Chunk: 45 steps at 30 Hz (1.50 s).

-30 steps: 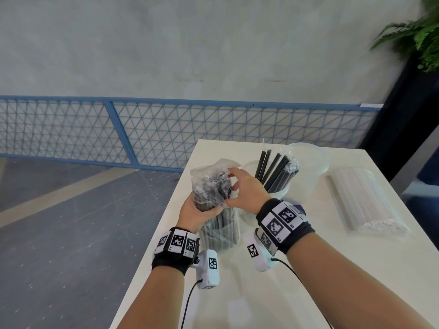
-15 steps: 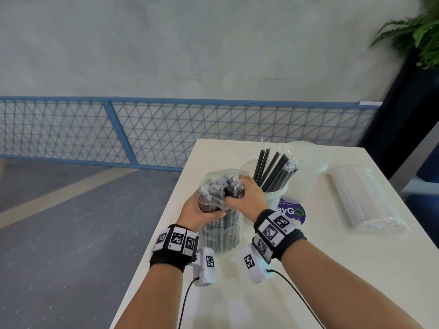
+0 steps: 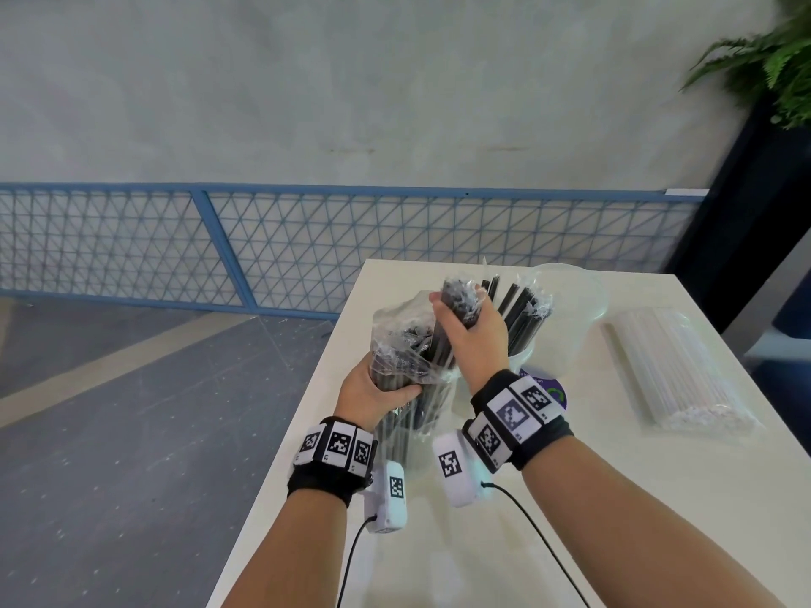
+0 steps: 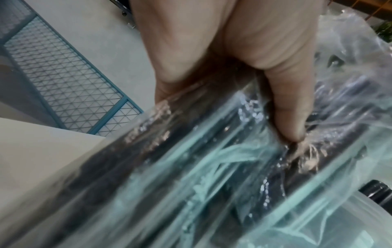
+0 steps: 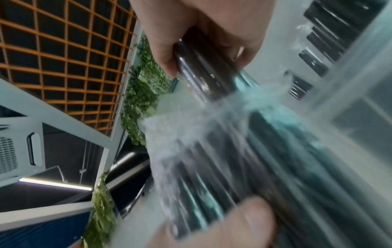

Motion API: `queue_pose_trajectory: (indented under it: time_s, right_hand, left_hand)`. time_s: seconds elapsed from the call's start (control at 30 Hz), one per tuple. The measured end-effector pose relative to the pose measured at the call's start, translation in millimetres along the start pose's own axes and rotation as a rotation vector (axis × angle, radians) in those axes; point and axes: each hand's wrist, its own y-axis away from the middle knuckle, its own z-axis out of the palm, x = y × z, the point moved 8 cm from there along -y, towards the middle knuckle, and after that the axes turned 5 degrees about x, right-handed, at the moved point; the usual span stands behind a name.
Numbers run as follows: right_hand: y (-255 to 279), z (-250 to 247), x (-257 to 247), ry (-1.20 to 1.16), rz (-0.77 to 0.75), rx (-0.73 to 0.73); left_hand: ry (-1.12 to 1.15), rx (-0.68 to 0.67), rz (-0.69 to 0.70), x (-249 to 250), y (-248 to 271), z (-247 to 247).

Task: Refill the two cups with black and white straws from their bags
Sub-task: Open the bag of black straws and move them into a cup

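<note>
The left hand (image 3: 373, 388) wraps its grip around the clear bag of black straws (image 3: 406, 344), held upright above the near-left part of the white desk (image 3: 570, 520). The right hand (image 3: 471, 333) closes its grip on a bundle of black straws (image 3: 458, 296) sticking out of the bag's top. Just behind stands a cup (image 3: 522, 357) holding black straws, a second clear cup (image 3: 570, 309) beside it, and the bag of white straws (image 3: 676, 370) lies well to the right.

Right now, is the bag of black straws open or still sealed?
Open. The right hand grips a bunch of black straws sticking out above the bag's crumpled top, while the left hand holds the bag.
</note>
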Motion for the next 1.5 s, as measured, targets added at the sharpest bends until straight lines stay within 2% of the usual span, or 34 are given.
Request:
queue_pose_trajectory:
  time_s: [0.13,0.23,0.33,0.5,0.57,0.7,0.87,1.2,1.33,1.5]
  right_hand:
    - [-16,-16,-20,-0.152,0.013,0.115]
    - [-23,-22,-22,-0.220,0.042,0.126]
    - [-22,-19,-10,-0.203,0.079,0.049]
    - [5,0,19,-0.122,0.137,-0.180]
    - [13,4,30,-0.105,0.153,-0.184]
    - [7,-7,28,-0.128,0.168,-0.024]
    - [-16,-20,11,-0.279,0.204,0.135]
    - [-39,-44,11,-0.621,0.325,0.293]
    - [-39,-47,15,-0.678,0.362,0.285]
    - [-42,-69,-3,-0.669,0.255,0.368]
  left_hand:
    - [-0.055,-0.008,-0.029,-1,1,0]
    - [-0.069,-0.014,0.001,5,4,1]
    - [-0.051,-0.008,0.012,9,6,1]
    - [-0.013,-0.003,0.003,10,5,3]
    - [-0.006,-0.002,0.004,9,5,4]
    - [-0.037,-0.002,0.016,9,5,5]
    - [-0.062,-0.023,0.034,11,4,4]
    - [0.049,0.026,-0.066,1,0,-3]
    - [0.071,0.049,-0.075,-4,-3,-4]
    - [0.091,0.121,-0.103,-12,-7,-11]
